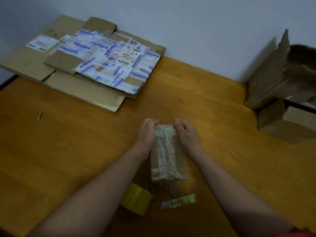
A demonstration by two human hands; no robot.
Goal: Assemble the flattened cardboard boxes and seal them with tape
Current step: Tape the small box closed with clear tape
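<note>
Just behind the wrists lie the tape roll [136,200] and box cutter [178,200]. Between the left hand [147,134] and right hand [186,134] sits the small box [166,151] on the counter [68,151], taped seam up, long axis pointing away from the person. Both grip its far end, seemingly pressing tape down; next, probably a flat from the stack [82,65] far beyond the left hand

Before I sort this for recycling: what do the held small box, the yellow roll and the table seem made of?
The small box looks like matte brown cardboard under wrinkled glossy tape. The yellow roll is probably translucent plastic tape. The table looks like wood or veneer, grain showing, slight sheen.
</note>
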